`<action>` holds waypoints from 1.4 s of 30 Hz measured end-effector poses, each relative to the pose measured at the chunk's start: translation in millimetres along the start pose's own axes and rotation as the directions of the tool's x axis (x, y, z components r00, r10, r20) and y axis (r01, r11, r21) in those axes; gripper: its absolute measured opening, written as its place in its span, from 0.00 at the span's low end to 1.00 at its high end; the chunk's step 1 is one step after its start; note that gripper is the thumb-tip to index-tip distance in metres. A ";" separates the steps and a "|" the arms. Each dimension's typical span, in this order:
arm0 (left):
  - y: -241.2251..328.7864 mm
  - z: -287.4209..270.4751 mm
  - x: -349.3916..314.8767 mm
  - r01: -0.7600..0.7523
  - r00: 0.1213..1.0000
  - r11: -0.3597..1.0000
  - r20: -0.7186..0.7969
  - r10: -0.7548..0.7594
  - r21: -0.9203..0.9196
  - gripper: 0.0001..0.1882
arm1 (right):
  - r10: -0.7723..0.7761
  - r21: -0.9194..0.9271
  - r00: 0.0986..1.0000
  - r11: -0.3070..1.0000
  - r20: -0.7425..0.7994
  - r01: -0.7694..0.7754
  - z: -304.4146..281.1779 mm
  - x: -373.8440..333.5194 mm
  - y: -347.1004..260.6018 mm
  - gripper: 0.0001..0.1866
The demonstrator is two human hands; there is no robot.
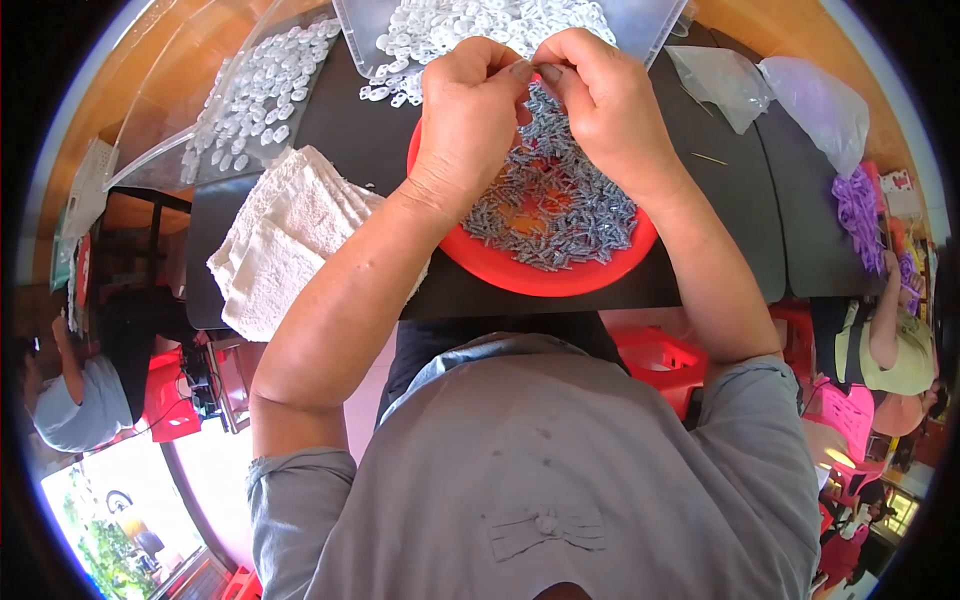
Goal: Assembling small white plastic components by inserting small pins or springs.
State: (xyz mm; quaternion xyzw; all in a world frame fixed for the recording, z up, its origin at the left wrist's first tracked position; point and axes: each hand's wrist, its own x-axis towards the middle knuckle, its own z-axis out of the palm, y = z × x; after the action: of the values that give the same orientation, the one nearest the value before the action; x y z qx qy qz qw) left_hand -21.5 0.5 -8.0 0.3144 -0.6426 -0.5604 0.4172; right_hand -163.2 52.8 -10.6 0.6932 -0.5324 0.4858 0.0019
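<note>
My left hand (pixel 468 112) and my right hand (pixel 606 112) meet fingertip to fingertip over the far side of a red basin (pixel 540 284). Both are closed in a pinch, and whatever lies between the fingertips is too small and covered to name. Many small grey-blue screw-like pieces (pixel 565 215) fill the basin, with its red bottom showing through in the middle. Just beyond my hands, a clear plastic bin (pixel 352 45) holds a heap of small white oval plastic pieces (pixel 455 22). A few of these white pieces lie on the table by the bin's near left corner.
A folded white towel (pixel 285 235) lies left of the basin on the dark table (pixel 730 215). More white ovals (pixel 262 95) sit on clear plastic at far left. Plastic bags (pixel 820 105) and a purple bundle (pixel 857 215) are at right. Other people sit at both sides.
</note>
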 end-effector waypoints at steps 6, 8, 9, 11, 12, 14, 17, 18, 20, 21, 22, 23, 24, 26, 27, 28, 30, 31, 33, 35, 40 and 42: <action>0.3 -3.1 1.3 0.115 0.993 0.980 0.019 -0.113 -0.165 0.09 | 0.304 0.283 0.949 0.906 0.083 -0.315 -15.8 7.5 -2.1 0.06; 1.0 -1.5 0.4 0.118 0.993 0.977 0.037 -0.113 -0.178 0.09 | 0.354 0.338 0.933 0.871 0.068 -0.356 -16.4 7.7 -1.9 0.07; 2.1 -0.3 -0.3 0.116 0.993 0.973 0.036 -0.112 -0.199 0.09 | 0.350 0.398 0.935 0.850 0.063 -0.345 -14.5 6.6 2.5 0.07; 2.0 0.1 -1.5 0.117 0.993 0.968 0.033 -0.113 -0.221 0.09 | 0.347 0.457 0.936 0.824 0.061 -0.335 -11.5 7.1 1.4 0.07; 1.5 -0.1 -1.8 0.105 0.994 0.967 0.041 -0.098 -0.230 0.09 | 0.356 0.487 0.934 0.810 0.036 -0.327 -9.5 7.9 -1.5 0.05; 1.2 -0.5 -1.3 0.090 0.996 0.966 0.047 -0.081 -0.241 0.09 | 0.362 0.516 0.932 0.796 0.012 -0.316 -8.1 9.8 -4.3 0.04; 0.4 0.3 -1.9 0.097 0.995 0.971 0.038 -0.091 -0.221 0.11 | 0.351 0.543 0.936 0.786 0.001 -0.295 -8.7 9.9 -6.5 0.04; 1.1 -0.1 -2.1 0.089 0.996 0.973 0.038 -0.083 -0.213 0.11 | 0.382 0.534 0.924 0.778 0.018 -0.332 -10.1 10.6 -9.6 0.04; 1.4 -0.4 -3.0 0.083 0.996 0.975 0.035 -0.077 -0.206 0.11 | 0.411 0.525 0.911 0.767 0.038 -0.368 -11.3 11.0 -12.6 0.05; 1.0 -0.3 -3.1 0.072 0.997 0.978 0.032 -0.067 -0.194 0.11 | 0.394 0.528 0.918 0.772 0.040 -0.354 -11.6 11.0 -13.0 0.05; 0.6 0.7 -2.7 0.060 0.998 0.981 0.031 -0.056 -0.183 0.11 | 0.377 0.530 0.925 0.777 0.041 -0.340 -11.9 10.9 -12.8 0.05; 0.5 1.4 -3.0 0.061 0.998 0.981 0.030 -0.056 -0.183 0.11 | 0.377 0.530 0.925 0.777 0.042 -0.340 -10.9 10.7 -12.8 0.05; 0.7 2.2 -3.8 0.058 0.998 0.983 0.026 -0.054 -0.176 0.10 | 0.328 0.496 0.945 0.820 0.003 -0.286 -8.8 10.2 -12.8 0.05; 1.4 5.9 -5.4 0.055 0.998 0.984 0.028 -0.051 -0.171 0.10 | 0.279 0.454 0.959 0.860 -0.039 -0.232 -2.9 9.5 -6.9 0.05; 1.0 8.0 -6.1 0.049 0.998 0.983 0.040 -0.043 -0.175 0.10 | 0.044 0.656 0.994 0.754 -0.104 0.035 3.9 12.1 4.0 0.05; 0.3 7.7 -6.5 0.043 0.998 0.983 0.047 -0.036 -0.178 0.10 | -0.172 0.796 0.960 0.538 -0.220 0.278 8.5 17.6 1.9 0.05; 0.7 6.6 -7.0 0.051 0.999 0.972 0.028 -0.045 -0.231 0.09 | 0.046 0.652 0.994 0.757 -0.102 0.032 -1.7 11.6 -11.0 0.05; 1.6 6.9 -7.4 0.057 0.998 0.957 0.015 -0.055 -0.285 0.09 | 0.286 0.438 0.957 0.866 -0.044 -0.239 -6.6 10.3 -18.9 0.06; 0.4 7.1 -6.7 0.065 0.998 0.936 0.013 -0.065 -0.346 0.08 | 0.288 0.478 0.955 0.850 -0.072 -0.220 0.4 9.1 -9.5 0.04; 0.2 6.1 -5.6 0.072 0.997 0.911 0.009 -0.075 -0.405 0.08 | 0.289 0.518 0.952 0.832 -0.097 -0.200 0.6 8.8 -6.1 0.03; 0.0 4.8 -3.5 0.074 0.997 0.909 0.035 -0.066 -0.411 0.09 | 0.513 0.663 0.850 0.597 0.118 -0.452 -10.2 13.5 -23.2 0.02; 0.0 4.4 -5.0 0.063 0.998 0.909 0.033 -0.055 -0.413 0.09 | 0.511 0.658 0.851 0.601 0.121 -0.455 -11.0 12.5 -23.0 0.03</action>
State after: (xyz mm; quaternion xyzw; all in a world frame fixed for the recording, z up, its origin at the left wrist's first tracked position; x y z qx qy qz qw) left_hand -23.1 6.8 -9.0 0.2326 -0.5040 -0.6993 0.4505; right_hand -154.1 59.3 15.5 0.4569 -0.4903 0.6517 -0.3552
